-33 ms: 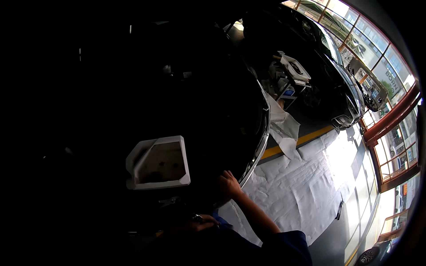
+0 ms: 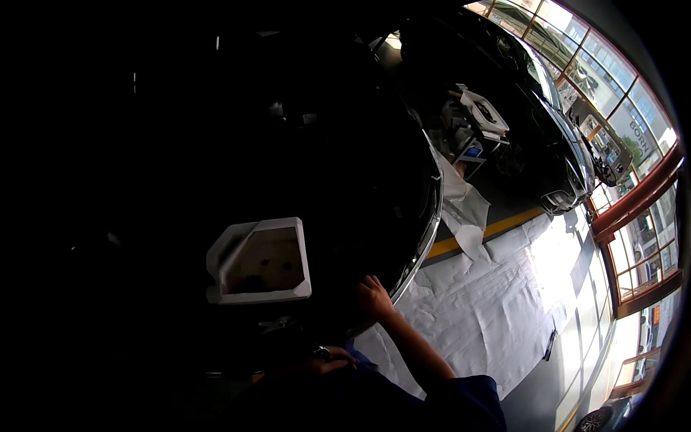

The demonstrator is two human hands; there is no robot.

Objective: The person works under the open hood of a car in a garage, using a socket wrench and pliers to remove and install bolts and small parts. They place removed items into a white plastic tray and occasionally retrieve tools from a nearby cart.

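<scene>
My right hand (image 2: 374, 299) is closed, its fingers curled at the dark front of a car (image 2: 437, 212), near the pale curved edge. Whatever those fingers hold, if anything, is lost in shadow. Lower and to the left, my left hand (image 2: 335, 358) lies mostly in the dark, a small shiny item (image 2: 320, 352) beside it. How its fingers are set is hard to make out. A white box-like tray (image 2: 305, 263) with dark spots inside stands left of the right hand. Below that tray lies a greyish metal hand tool (image 2: 276, 325), perhaps pliers.
White sheeting (image 2: 475, 309) covers the floor on the right, with a thin dark object (image 2: 550, 345) at its edge. Farther off are a cart (image 2: 471, 162) bearing a white tray (image 2: 497, 129), and another dark car (image 2: 565, 151). Tall windows line the right.
The view has shifted very slightly, so surroundings sit a little differently in the picture. Both hands keep nearly the same place and pose.
</scene>
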